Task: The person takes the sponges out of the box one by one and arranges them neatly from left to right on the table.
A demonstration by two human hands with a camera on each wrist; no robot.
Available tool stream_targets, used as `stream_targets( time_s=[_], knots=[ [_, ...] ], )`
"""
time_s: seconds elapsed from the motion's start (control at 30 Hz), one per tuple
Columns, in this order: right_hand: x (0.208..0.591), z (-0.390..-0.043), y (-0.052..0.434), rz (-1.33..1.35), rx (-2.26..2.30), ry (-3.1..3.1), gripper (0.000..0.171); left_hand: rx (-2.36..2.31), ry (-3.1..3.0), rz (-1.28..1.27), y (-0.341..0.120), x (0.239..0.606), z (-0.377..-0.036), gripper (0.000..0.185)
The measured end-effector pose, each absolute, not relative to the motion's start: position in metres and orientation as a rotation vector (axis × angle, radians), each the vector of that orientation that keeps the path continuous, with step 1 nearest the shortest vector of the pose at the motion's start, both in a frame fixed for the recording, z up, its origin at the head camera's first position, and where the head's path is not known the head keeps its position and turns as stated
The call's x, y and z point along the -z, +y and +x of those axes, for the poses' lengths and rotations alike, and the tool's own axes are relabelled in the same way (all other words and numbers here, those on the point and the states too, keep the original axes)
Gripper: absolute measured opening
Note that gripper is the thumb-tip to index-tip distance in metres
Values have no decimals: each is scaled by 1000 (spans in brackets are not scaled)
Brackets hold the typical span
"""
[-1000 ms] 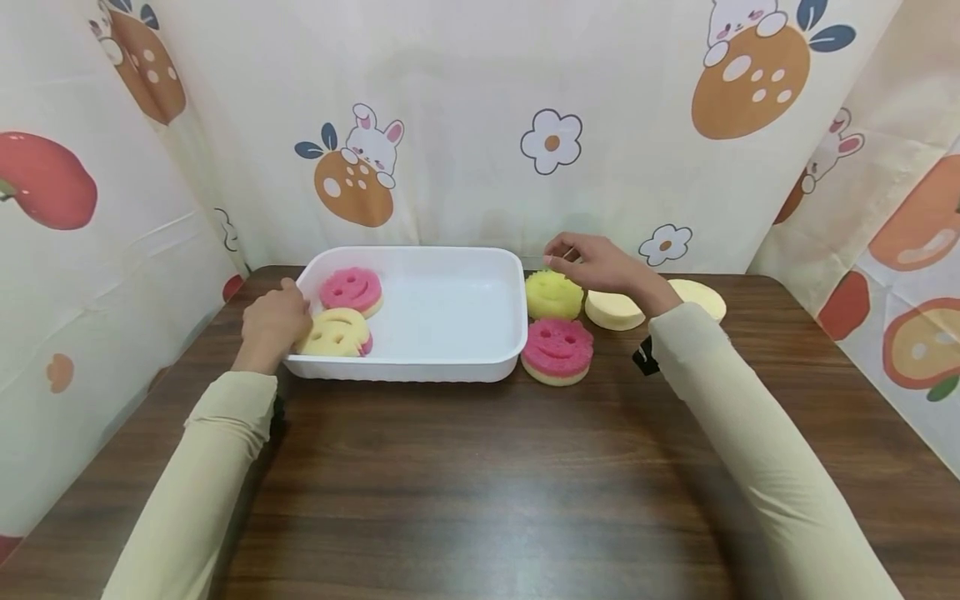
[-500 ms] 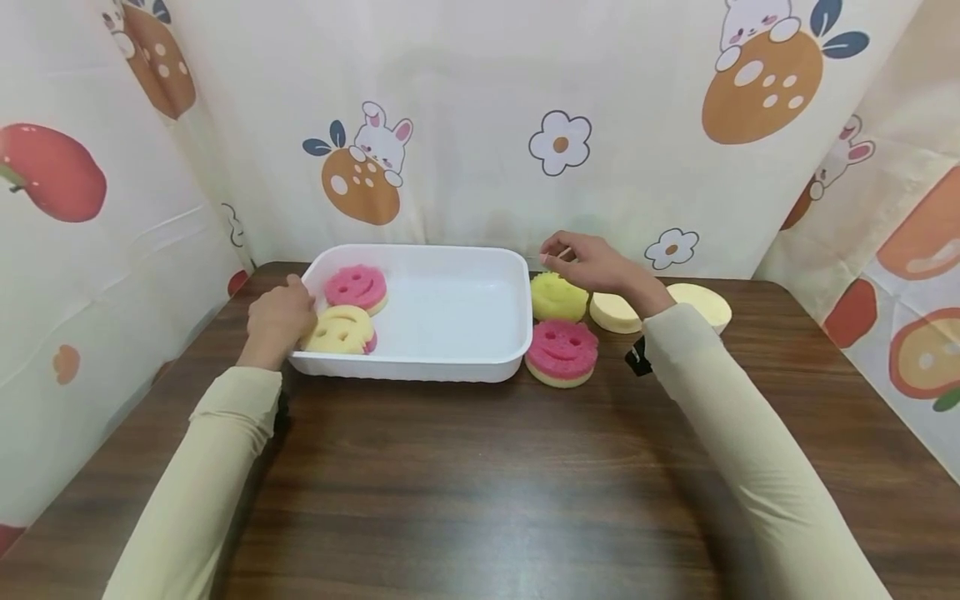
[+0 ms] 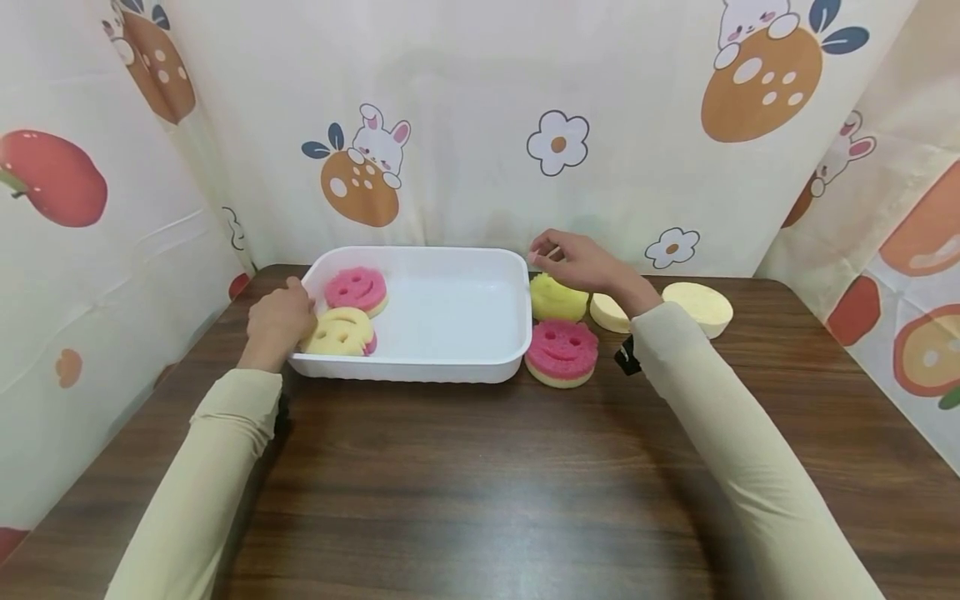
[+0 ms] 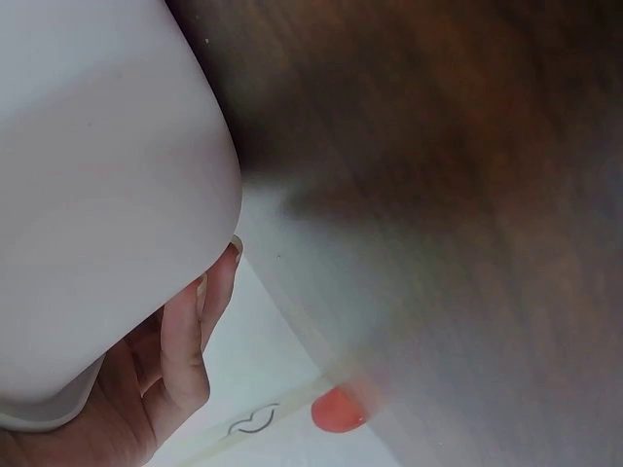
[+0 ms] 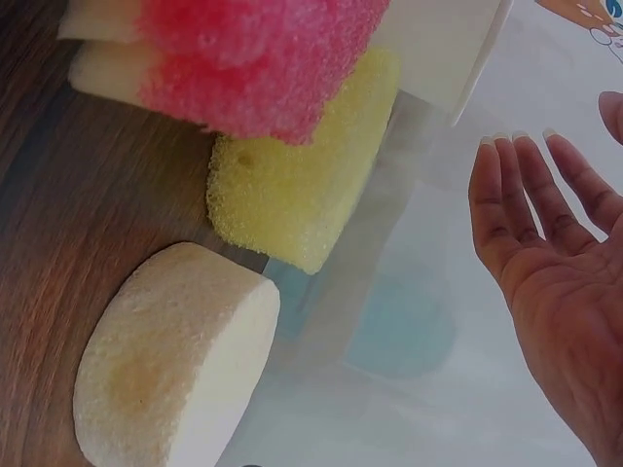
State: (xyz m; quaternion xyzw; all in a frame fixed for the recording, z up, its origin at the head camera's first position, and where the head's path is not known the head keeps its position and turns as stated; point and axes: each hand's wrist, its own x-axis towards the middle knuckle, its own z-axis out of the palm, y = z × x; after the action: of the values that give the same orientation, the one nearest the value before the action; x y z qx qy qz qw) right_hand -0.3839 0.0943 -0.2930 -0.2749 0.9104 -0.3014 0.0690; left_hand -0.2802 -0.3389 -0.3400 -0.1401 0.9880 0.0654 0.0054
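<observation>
A white tray (image 3: 408,367) sits on the dark wooden table. Inside it, at the left end, lie a pink smiley sponge (image 3: 356,288) and a yellow smiley sponge (image 3: 338,331). My left hand (image 3: 279,321) grips the tray's left rim; in the left wrist view its fingers (image 4: 190,331) lie against the tray's outer wall (image 4: 97,195). My right hand (image 3: 570,258) hovers open just above a yellow smiley sponge (image 3: 557,298) to the right of the tray. In the right wrist view its fingers (image 5: 526,204) are straight and hold nothing. A pink smiley sponge (image 3: 561,350) lies in front of that yellow one.
Two pale round sponges (image 3: 607,312) (image 3: 697,307) lie to the right of the smiley sponges, the nearer one (image 5: 175,360) close under my right wrist. Patterned curtains (image 3: 480,125) close off the back and both sides. The table's front half (image 3: 480,492) is bare wood.
My right hand has drifted a little to the left above the yellow smiley sponge. My left hand has stayed on the tray's rim, and the sponges have not moved.
</observation>
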Motion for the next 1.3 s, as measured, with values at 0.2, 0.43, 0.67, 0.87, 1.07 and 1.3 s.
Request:
stream_targets(
  time_s=[0.2,0.43,0.67,0.87,1.07,1.3],
  knots=[
    [291,-386,89,-862,902,2742,35,-194,3109,-433,-340,341,-281,50],
    [288,-385,82,-883,938,2724,37,-194,3126,-408,-342,341,-280,49],
    [287,-387,76,-856,932,2716,39,-200,3122,-410,-341,341,-281,50],
    [284,-383,71,-848,934,2715,38,-192,3126,-406,-341,341,-282,50],
    [286,-379,64,-853,939,2699,39,-195,3122,-409,-343,344,-282,54],
    [288,-377,56,-835,928,2686,38,-223,3113,-406,-345,344,-280,56]
  ],
)
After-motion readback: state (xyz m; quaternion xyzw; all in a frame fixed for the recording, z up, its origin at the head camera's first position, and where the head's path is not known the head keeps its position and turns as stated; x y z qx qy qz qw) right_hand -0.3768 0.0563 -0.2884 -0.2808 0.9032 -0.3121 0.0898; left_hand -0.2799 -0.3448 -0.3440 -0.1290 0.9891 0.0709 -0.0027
